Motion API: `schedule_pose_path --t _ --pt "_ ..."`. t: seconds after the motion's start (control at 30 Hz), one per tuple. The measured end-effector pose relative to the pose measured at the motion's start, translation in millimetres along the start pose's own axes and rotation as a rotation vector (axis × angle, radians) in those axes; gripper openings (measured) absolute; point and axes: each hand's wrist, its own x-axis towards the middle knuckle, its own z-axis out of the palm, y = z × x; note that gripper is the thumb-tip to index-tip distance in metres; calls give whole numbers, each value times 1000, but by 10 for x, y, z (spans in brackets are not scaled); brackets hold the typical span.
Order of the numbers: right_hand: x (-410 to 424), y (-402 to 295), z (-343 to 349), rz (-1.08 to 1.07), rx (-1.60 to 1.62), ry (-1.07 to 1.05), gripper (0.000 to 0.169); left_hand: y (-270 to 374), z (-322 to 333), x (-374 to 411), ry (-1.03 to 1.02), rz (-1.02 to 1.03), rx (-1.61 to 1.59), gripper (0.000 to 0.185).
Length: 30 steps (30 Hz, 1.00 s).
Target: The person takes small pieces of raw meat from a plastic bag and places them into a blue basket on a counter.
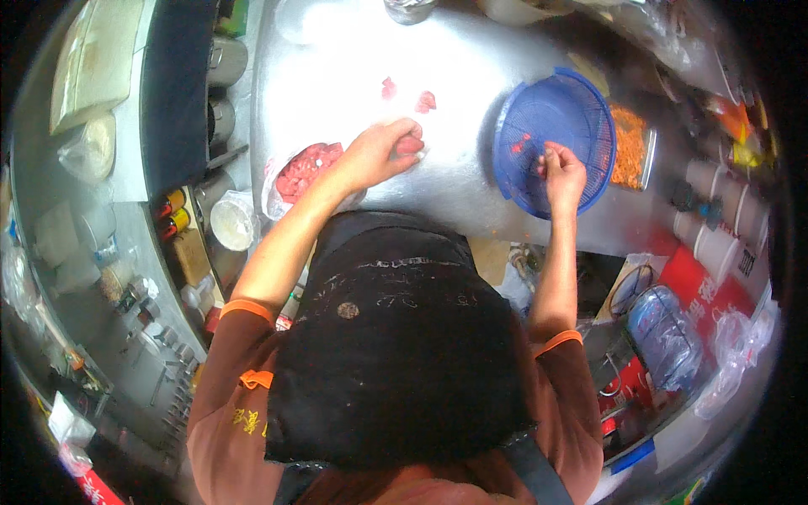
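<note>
My left hand is curled around raw meat, just above the metal table. Beyond its fingers, two small pieces of meat, a left one and a right one, lie apart on the tabletop. A plastic bag of raw meat pieces sits beside my left forearm, which partly covers it. Over the blue plastic mesh basket, my right hand has thumb and fingertips together; whether they pinch anything is unclear. Small red bits show inside the basket, left of those fingers.
A clear-walled container of orange shredded food stands right of the basket. At the table's left side are a white tub and metal pots. A metal can stands at the far edge. Plastic-wrapped goods lie low on the right.
</note>
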Motion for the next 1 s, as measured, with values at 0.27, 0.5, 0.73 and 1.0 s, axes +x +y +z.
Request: schedule_pose_path --t 0.27,0.5,0.73,1.0 --pt "93 307 -26 -445 -962 228 31 -675 -668 -1251 269 -435 191 21" --pt "-1138 -1056 1549 -472 -337 -296 19 -921 -113 -1820 263 -120 588 48" --pt "-1720 -1115 2562 -446 -199 -708 31 -592 -569 -1810 285 -343 -750 42" --pt "-1825 -1502 2322 -480 -38 -795 49 -281 -588 -1579 171 -152 -1434 46"
